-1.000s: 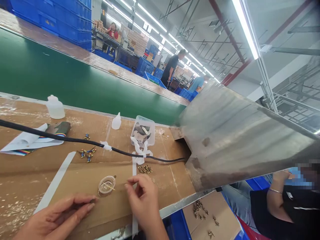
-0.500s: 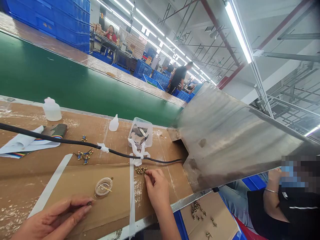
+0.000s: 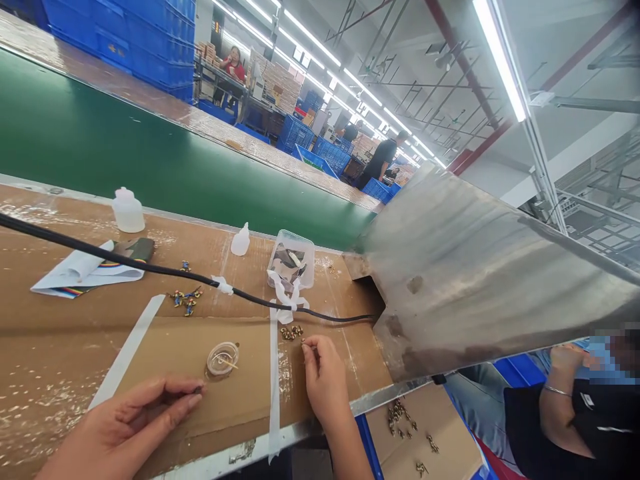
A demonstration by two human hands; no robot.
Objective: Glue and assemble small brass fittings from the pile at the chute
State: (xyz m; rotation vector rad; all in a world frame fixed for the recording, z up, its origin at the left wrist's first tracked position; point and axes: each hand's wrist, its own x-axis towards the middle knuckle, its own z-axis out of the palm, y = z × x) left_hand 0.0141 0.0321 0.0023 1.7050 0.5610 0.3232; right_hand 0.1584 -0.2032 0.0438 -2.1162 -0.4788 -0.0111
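My left hand (image 3: 133, 423) is closed in a pinch on a small dark piece (image 3: 199, 390), just left of a round clear dish (image 3: 223, 359) with a thin wooden stick in it. Closed too, my right hand (image 3: 326, 377) has thumb and forefinger pressed together beside a small heap of bronze-coloured pieces (image 3: 291, 333). Whatever lies between those fingertips is too small to make out. Several small painted figures (image 3: 186, 301), blue and yellow, lie on the table left of the dish, near a strip of white tape (image 3: 131, 347).
A black cable (image 3: 165, 270) crosses the table and enters a slanted metal panel (image 3: 480, 267). Two white bottles (image 3: 129, 212) and a clear box (image 3: 307, 267) stand near the green belt (image 3: 150, 160). At right, a person (image 3: 555, 420) sits near cardboard (image 3: 425, 440) holding more bronze pieces.
The view has shifted, so table things appear farther right and higher. My right fingertips have drawn slightly away from the bronze heap. My left hand keeps its pinch near the dish.
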